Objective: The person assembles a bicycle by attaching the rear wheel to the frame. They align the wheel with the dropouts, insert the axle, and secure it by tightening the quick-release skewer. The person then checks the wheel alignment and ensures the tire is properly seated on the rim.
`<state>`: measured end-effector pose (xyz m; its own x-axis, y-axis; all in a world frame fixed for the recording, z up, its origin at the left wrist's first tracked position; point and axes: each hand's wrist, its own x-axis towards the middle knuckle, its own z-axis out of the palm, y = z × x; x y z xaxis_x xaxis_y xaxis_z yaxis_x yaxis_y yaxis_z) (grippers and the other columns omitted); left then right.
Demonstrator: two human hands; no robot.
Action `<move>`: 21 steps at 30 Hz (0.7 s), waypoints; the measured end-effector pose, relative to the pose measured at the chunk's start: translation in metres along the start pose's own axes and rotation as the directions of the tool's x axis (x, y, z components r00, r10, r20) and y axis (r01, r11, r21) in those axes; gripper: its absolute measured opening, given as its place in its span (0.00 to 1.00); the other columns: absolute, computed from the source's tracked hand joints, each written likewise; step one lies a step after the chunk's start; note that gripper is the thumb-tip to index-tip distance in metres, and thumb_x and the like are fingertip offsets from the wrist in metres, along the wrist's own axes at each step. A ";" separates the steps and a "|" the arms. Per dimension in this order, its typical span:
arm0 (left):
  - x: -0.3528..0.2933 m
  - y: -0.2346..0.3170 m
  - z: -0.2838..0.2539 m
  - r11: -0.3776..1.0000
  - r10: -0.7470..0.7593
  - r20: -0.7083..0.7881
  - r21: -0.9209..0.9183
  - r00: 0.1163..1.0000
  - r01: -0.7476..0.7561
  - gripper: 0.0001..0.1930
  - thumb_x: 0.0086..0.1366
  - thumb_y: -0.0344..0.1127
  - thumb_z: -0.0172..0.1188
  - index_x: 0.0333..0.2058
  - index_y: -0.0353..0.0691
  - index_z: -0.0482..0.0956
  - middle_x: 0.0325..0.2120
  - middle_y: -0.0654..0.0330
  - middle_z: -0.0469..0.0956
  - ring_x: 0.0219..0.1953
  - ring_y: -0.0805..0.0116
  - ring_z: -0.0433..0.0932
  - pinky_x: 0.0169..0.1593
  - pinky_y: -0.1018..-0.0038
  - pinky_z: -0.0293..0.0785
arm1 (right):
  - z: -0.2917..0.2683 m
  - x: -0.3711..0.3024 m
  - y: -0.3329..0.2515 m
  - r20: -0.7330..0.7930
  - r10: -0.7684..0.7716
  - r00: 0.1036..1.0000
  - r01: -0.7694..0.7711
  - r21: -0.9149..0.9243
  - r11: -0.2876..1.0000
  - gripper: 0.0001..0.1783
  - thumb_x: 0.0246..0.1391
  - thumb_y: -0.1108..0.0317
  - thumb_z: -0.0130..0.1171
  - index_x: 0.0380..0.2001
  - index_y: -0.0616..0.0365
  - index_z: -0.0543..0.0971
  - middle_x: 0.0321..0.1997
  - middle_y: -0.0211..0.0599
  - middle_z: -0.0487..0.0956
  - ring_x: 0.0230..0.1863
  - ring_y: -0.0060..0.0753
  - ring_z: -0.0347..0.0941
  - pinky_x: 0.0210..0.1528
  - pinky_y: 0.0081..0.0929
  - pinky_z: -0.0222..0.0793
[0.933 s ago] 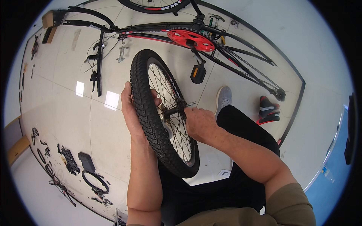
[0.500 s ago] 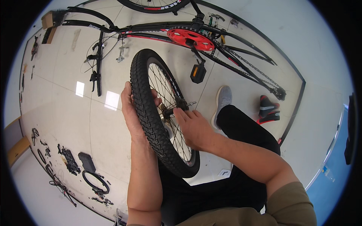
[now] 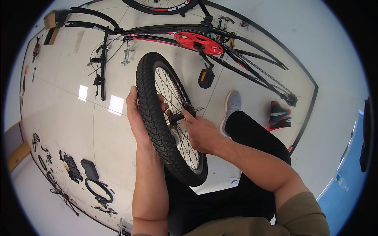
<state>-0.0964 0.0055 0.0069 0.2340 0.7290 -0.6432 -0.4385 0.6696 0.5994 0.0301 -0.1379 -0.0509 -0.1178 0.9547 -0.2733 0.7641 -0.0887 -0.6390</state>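
A bicycle wheel [image 3: 151, 106] with a knobby black tyre stands tilted above my lap. My left hand [image 3: 136, 118] grips its left side, palm against the tyre and fingertips showing through the spokes. On the other side, my right hand [image 3: 204, 134] is at the dark hub [image 3: 178, 117], its index finger stretched along the hub's end and the other fingers curled. Just beyond that finger are the sprockets [image 3: 189, 108], with the thin axle end sticking out to the right. My right thumb and whatever lies under the curled fingers are hard to make out.
Ahead lies a black and red bicycle frame [image 3: 157, 29] with a red chainring [image 3: 199, 42] and a pedal [image 3: 206, 78]. Handlebars [image 3: 103, 70] rest at left, several black parts [image 3: 73, 167] at lower left. A red-black saddle [image 3: 279, 116] is right of my shoe [image 3: 233, 103].
My right hand's fingers have shifted at the hub: the index finger now stands apart from the others, which have curled lower. The wheel and my left hand are nearly still.
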 end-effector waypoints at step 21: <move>-0.001 0.000 0.000 1.000 0.000 -0.019 0.007 1.000 0.000 0.25 0.73 0.57 0.50 0.35 0.39 0.82 0.24 0.57 0.80 0.23 0.64 0.76 0.42 0.66 0.73 | -0.002 -0.002 0.003 0.086 0.021 0.996 -0.016 -0.064 0.998 0.10 0.54 0.68 0.59 0.37 0.62 0.81 0.58 0.52 0.75 0.42 0.50 0.80 0.48 0.44 0.76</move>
<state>-0.0965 0.0045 0.0075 0.2175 0.7265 -0.6518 -0.4327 0.6703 0.6028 0.0334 -0.1392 -0.0509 -0.1558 0.9244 -0.3480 0.8047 -0.0855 -0.5874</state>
